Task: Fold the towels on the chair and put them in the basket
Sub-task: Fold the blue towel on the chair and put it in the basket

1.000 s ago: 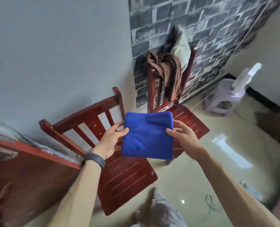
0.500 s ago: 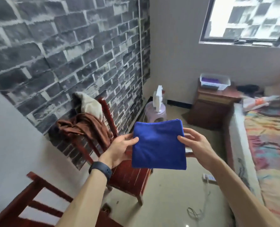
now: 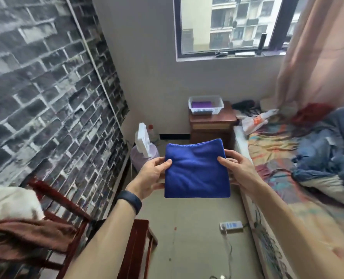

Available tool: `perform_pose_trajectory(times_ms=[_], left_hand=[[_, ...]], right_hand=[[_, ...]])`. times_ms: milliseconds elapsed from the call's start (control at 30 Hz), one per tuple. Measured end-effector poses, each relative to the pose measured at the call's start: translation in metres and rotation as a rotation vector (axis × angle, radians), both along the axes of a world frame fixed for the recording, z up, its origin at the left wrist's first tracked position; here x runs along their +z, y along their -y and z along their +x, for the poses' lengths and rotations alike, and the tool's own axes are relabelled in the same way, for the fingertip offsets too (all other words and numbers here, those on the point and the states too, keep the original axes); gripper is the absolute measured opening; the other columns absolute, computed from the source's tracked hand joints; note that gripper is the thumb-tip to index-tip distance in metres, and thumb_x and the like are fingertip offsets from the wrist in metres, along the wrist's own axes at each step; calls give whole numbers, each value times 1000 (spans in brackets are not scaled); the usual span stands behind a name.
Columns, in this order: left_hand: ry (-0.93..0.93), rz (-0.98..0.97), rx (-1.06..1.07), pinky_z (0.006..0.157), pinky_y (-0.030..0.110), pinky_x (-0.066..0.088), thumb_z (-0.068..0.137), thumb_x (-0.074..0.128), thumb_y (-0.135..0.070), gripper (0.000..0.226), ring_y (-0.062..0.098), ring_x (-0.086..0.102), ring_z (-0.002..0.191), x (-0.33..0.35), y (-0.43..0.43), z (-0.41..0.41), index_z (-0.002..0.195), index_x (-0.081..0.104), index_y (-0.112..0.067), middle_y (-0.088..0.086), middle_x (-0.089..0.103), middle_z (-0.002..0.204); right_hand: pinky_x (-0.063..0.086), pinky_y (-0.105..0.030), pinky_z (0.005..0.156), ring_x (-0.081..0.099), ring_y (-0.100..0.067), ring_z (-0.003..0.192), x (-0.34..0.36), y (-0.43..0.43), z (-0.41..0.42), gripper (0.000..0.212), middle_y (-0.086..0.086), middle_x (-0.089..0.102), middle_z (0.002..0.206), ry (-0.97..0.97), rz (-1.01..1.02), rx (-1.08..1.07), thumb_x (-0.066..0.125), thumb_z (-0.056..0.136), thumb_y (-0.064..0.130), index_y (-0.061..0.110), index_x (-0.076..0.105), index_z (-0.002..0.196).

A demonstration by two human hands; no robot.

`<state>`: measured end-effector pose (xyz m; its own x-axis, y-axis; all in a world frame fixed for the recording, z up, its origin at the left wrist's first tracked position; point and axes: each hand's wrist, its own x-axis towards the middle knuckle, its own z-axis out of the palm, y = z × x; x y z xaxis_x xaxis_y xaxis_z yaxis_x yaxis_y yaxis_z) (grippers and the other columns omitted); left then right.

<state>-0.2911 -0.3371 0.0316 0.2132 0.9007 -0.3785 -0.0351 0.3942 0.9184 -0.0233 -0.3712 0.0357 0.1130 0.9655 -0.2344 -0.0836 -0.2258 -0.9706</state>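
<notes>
Holding the folded blue towel (image 3: 196, 170) in mid-air, pinched at both side edges by left hand (image 3: 151, 176) and right hand (image 3: 240, 172), well apart from the white basket (image 3: 206, 112) on the nightstand (image 3: 211, 122). Risks unfolding in transit with any slackening of either pinch.

No text (or label) is legible
</notes>
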Motion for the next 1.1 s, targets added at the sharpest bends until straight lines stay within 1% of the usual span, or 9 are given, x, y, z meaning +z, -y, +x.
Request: perform_pose_trajectory(times_ms=[133, 267, 367, 467, 600, 700, 800, 967, 1100], left_hand=[[-18, -29, -39, 71, 38, 57, 95, 65, -28, 25, 18, 70, 87, -14, -72, 26, 116, 66, -16, 2, 74, 103], [-26, -50, -67, 70, 36, 57, 95, 65, -26, 23, 15, 70, 82, -32, -154, 43, 115, 66, -15, 0, 74, 96], [-27, -64, -75, 81, 43, 58, 94, 67, -27, 25, 18, 70, 89, -47, -228, 52, 116, 67, -17, 2, 75, 101], [-20, -103, -78, 91, 49, 56, 92, 68, -29, 26, 22, 70, 98, -56, -299, 60, 116, 68, -18, 7, 75, 110], [-42, -152, -89, 81, 41, 57, 95, 64, -28, 21, 18, 71, 92, -65, -376, 69, 114, 67, -19, 2, 76, 105], [-70, -191, -93, 77, 39, 57, 95, 64, -28, 21, 16, 71, 90, -77, -424, 76, 114, 67, -20, 0, 76, 105], [-83, -224, -123, 79, 41, 58, 95, 64, -29, 21, 18, 71, 92, -91, -473, 87, 114, 67, -21, -1, 76, 106], [-130, -284, -146, 74, 38, 57, 95, 63, -31, 20, 16, 73, 89, -119, -555, 118, 114, 67, -23, -4, 77, 100], [-167, -313, -130, 79, 42, 59, 96, 62, -31, 19, 19, 72, 96, -139, -634, 152, 113, 66, -23, -2, 76, 104]], right_hand=[[58, -37, 62, 75, -23, 92, -13, -57, 24, 22, -1, 77, 103, -16, -24, -38, 68, 96, 25, 26, 67, 118], [61, -41, 66, 75, -21, 92, -32, -130, 39, 20, 1, 78, 101, -19, -52, -80, 67, 96, 23, 25, 67, 116], [62, -46, 71, 75, -20, 92, -45, -196, 47, 18, 4, 78, 96, -14, -64, -107, 67, 96, 23, 27, 66, 113], [61, -45, 70, 75, -20, 92, -50, -262, 51, 18, 1, 78, 98, -15, -87, -140, 68, 96, 22, 27, 67, 113], [60, -41, 68, 75, -23, 97, -57, -338, 55, 24, -2, 77, 104, -9, -129, -155, 69, 95, 24, 25, 66, 119], [60, -40, 66, 75, -20, 95, -66, -384, 62, 25, 0, 77, 103, -4, -172, -156, 71, 94, 25, 26, 66, 119], [60, -37, 63, 75, -19, 93, -81, -428, 73, 23, 2, 77, 100, -1, -212, -176, 71, 94, 26, 27, 67, 116], [60, -38, 66, 74, -22, 97, -113, -508, 101, 23, -2, 76, 106, -4, -285, -194, 70, 94, 26, 26, 67, 117], [60, -40, 68, 74, -25, 98, -143, -590, 132, 22, -3, 76, 108, -21, -328, -190, 70, 94, 25, 25, 67, 116]])
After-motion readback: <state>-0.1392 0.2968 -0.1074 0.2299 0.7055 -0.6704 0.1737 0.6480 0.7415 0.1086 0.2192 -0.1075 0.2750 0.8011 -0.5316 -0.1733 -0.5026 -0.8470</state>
